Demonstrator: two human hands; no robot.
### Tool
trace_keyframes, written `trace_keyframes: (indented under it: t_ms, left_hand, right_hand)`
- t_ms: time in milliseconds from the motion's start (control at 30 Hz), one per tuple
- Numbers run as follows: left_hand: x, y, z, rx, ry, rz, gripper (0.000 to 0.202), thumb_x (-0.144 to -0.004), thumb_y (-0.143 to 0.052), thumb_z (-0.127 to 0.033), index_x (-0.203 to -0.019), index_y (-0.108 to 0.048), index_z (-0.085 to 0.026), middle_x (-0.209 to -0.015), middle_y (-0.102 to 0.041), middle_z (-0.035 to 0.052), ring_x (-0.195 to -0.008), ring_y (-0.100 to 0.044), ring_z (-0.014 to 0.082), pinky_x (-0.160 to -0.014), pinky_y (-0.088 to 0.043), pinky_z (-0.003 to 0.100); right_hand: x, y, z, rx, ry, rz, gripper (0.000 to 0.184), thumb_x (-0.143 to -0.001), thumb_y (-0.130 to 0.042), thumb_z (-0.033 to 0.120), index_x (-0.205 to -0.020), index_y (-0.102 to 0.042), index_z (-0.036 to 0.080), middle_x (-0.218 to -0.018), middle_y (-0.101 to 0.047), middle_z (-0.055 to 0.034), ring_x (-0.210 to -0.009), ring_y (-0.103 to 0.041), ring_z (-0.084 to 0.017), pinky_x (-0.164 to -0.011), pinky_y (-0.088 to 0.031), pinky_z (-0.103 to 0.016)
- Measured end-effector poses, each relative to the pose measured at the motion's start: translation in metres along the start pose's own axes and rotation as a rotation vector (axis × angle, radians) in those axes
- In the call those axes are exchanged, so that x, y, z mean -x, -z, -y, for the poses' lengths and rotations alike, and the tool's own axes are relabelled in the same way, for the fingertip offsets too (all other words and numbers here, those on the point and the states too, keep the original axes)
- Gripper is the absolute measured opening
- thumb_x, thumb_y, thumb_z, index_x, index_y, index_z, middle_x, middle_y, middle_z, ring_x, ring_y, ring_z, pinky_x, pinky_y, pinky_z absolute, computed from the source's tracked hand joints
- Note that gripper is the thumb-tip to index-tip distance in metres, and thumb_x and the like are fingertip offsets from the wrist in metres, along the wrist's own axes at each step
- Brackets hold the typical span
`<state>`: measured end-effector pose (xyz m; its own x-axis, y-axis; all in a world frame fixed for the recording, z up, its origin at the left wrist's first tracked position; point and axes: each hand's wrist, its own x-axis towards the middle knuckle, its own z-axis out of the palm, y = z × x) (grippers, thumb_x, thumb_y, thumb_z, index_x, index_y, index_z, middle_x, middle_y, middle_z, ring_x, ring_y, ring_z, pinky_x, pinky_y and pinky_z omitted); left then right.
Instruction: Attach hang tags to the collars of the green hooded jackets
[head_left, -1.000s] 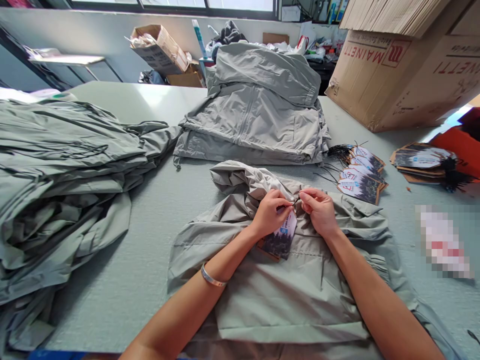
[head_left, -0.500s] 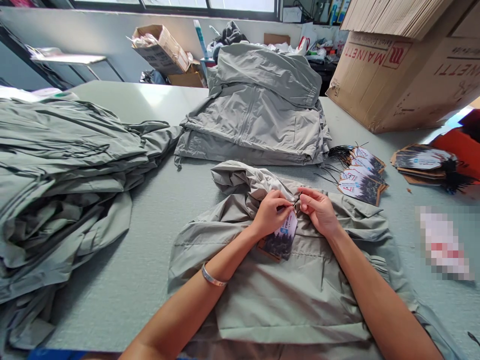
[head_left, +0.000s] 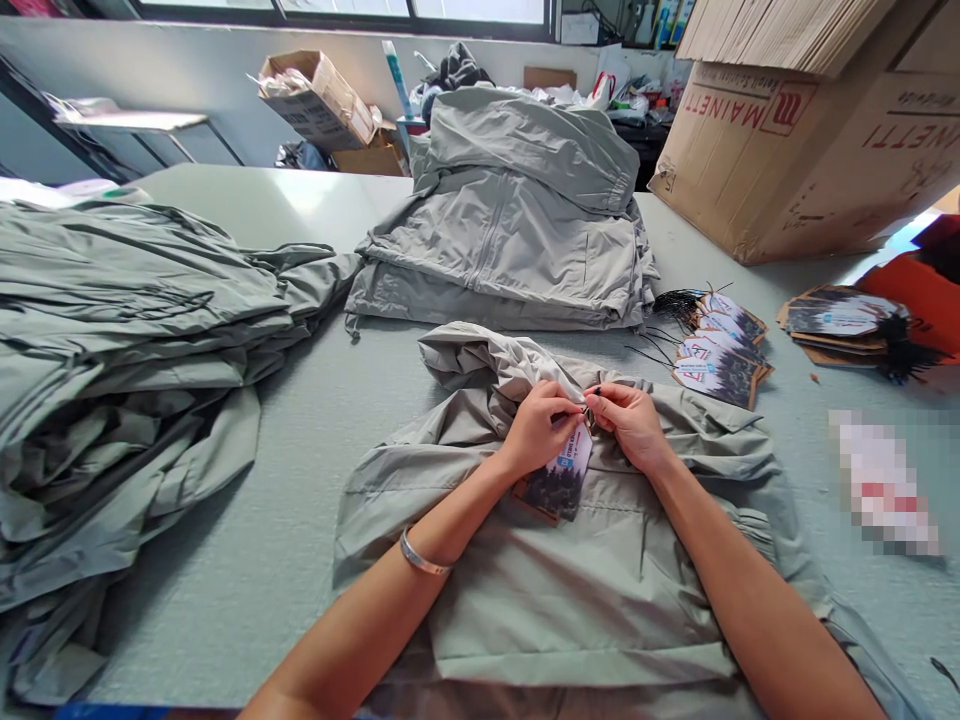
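A folded grey-green jacket (head_left: 577,590) lies on the table right in front of me. My left hand (head_left: 536,430) and my right hand (head_left: 630,425) meet at its collar, fingers pinched together. Both pinch the thin black string of a dark hang tag (head_left: 559,480), which hangs below my left hand against the jacket. A silver bangle (head_left: 420,558) sits on my left wrist.
A tall pile of the same jackets (head_left: 127,340) fills the left side, another stack (head_left: 517,220) lies behind. Loose hang tags (head_left: 720,350) and a second tag pile (head_left: 844,325) lie to the right. A large cardboard box (head_left: 795,150) stands at the back right.
My right hand has edged slightly left, closer to my left hand at the collar. The tag and jacket stay where they were.
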<state>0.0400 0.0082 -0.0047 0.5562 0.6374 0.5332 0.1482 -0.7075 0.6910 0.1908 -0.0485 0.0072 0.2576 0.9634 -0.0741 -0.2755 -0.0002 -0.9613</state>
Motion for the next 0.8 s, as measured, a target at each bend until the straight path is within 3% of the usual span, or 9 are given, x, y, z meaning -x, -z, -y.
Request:
trace_keyframes:
  t_ms: [400,633,800]
  left_hand:
    - [0.0001,0.0015,-0.0015,-0.006,0.015,0.048,0.011,-0.081,-0.065,-0.013,-0.072,-0.070,-0.016,-0.073,-0.060,0.0041,-0.074,-0.053,0.0154,-0.068,-0.043,0.028]
    - [-0.0011,0.0031,-0.0033,0.006,0.042,0.051,0.011,-0.082,-0.065,-0.013,-0.074,-0.071,-0.017,-0.075,-0.063,0.0047,-0.076,-0.055,0.0166,-0.070,-0.045,0.030]
    - [0.0004,0.0013,-0.0040,0.014,0.051,0.014,0.009,-0.082,-0.066,-0.015,-0.076,-0.072,-0.016,-0.075,-0.062,0.0052,-0.077,-0.056,0.0171,-0.070,-0.045,0.030]
  right_hand:
    - [-0.0036,0.0019,-0.0045,-0.073,0.075,-0.034,0.027,-0.057,-0.085,0.036,-0.071,-0.073,0.016,-0.054,-0.049,0.0049,-0.046,-0.037,-0.005,-0.043,-0.024,-0.022]
    - [-0.0051,0.0056,-0.0060,-0.084,0.117,-0.065,0.024,-0.060,-0.084,0.036,-0.072,-0.074,0.017,-0.063,-0.057,0.0025,-0.048,-0.040,-0.005,-0.044,-0.027,-0.023]
    - [-0.0044,0.0063,-0.0049,-0.088,0.071,-0.056,0.027,-0.058,-0.085,0.037,-0.073,-0.074,0.017,-0.059,-0.056,0.0029,-0.048,-0.040,-0.006,-0.044,-0.027,-0.023]
